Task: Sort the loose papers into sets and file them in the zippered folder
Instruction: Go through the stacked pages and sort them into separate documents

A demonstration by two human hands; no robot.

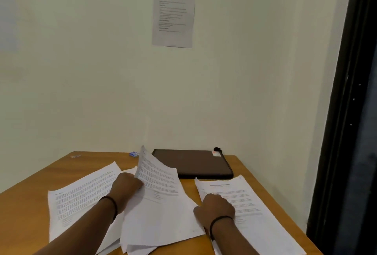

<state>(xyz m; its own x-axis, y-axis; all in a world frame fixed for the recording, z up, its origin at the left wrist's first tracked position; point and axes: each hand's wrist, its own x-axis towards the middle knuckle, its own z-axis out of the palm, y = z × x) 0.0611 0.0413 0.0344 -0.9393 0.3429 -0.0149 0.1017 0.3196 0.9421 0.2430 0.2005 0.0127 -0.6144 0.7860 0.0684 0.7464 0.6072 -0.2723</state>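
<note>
Printed white papers lie on a wooden table (240, 165). My left hand (125, 187) grips the left edge of a lifted sheet (158, 179) that curls up above the middle pile (159, 226). Another sheet (81, 191) lies flat to the left. My right hand (215, 206) rests on the left side of the right stack (255, 209), its fingers curled down onto the paper. The dark brown zippered folder (193, 163) lies closed at the back of the table, against the wall, beyond both hands.
A small blue object (134, 154) and a clear clip-like item (75, 156) lie near the wall at the table's back. A printed notice (173, 12) marked WS 03 hangs on the wall. A dark door frame (346, 111) stands at the right.
</note>
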